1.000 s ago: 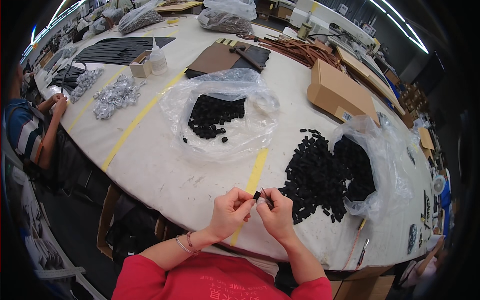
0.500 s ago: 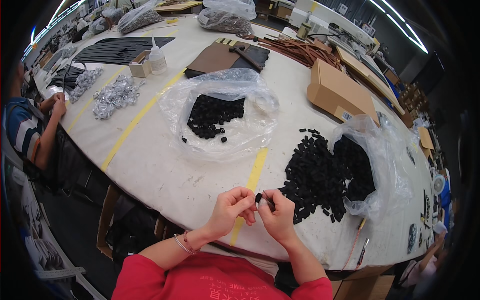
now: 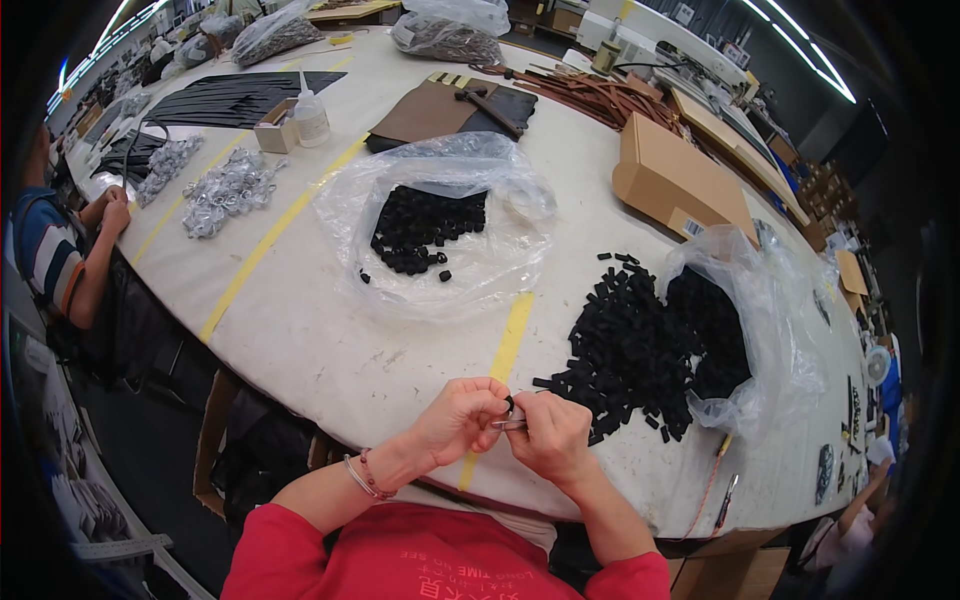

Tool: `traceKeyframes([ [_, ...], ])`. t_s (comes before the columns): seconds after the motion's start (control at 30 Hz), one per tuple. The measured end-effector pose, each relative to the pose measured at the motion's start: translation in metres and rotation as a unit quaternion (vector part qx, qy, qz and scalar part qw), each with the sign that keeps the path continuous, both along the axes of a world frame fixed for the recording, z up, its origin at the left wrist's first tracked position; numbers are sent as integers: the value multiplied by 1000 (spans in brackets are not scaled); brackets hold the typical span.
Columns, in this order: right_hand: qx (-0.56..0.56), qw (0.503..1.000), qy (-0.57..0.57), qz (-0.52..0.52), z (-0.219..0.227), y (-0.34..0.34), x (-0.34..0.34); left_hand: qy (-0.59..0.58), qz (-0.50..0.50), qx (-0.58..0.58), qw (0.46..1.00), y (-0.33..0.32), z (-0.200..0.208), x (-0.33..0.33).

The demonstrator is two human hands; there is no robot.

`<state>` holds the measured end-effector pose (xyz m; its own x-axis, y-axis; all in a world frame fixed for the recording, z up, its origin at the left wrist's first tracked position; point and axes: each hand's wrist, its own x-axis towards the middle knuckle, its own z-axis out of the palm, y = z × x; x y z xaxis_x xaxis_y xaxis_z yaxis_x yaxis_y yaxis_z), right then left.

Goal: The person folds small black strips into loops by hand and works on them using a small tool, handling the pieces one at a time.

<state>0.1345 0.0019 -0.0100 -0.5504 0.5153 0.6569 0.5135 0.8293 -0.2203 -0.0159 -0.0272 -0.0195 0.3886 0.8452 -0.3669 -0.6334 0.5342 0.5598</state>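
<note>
Near the table's front edge my two hands meet. My left hand (image 3: 458, 424) pinches a small black loop-shaped piece (image 3: 509, 404) between thumb and finger. Closed around a thin silvery metal tool (image 3: 508, 425), my right hand (image 3: 553, 436) holds its tip against or just beside that piece; the tool's kind is mostly hidden by the fingers. To the right of my hands spreads a loose pile of small black pieces (image 3: 615, 350), spilling from a clear plastic bag (image 3: 775, 350). Farther ahead, more black pieces (image 3: 425, 220) lie on an opened clear bag (image 3: 525, 265).
A cardboard box (image 3: 680, 180) stands at the right behind the pile. Beyond are brown strips (image 3: 600, 100), a white squeeze bottle (image 3: 311, 118) and silvery rings (image 3: 230, 190). A snips-like tool (image 3: 727, 500) lies at the front right. At left another person (image 3: 60, 250) works.
My hands have drawn closer together. The black piece has turned in my left fingers, and the metal tool in my right hand now shows beneath it.
</note>
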Motion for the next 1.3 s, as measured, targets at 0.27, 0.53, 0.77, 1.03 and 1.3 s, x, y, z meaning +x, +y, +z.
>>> traceKeyframes([
  [0.27,-657,709,255,38,16,10,6,85,16,116,989,-2,3,-1],
  [0.53,-769,526,343,119,5,15,13,226,-1,193,955,-2,16,-6],
  [0.77,-747,599,264,116,10,15,11,384,35,274,881,-3,10,0],
  [1.03,-468,868,166,-19,8,9,-4,575,212,542,574,1,-7,15],
  [1.3,-585,803,106,44,26,7,12,93,80,63,990,10,4,-3],
])
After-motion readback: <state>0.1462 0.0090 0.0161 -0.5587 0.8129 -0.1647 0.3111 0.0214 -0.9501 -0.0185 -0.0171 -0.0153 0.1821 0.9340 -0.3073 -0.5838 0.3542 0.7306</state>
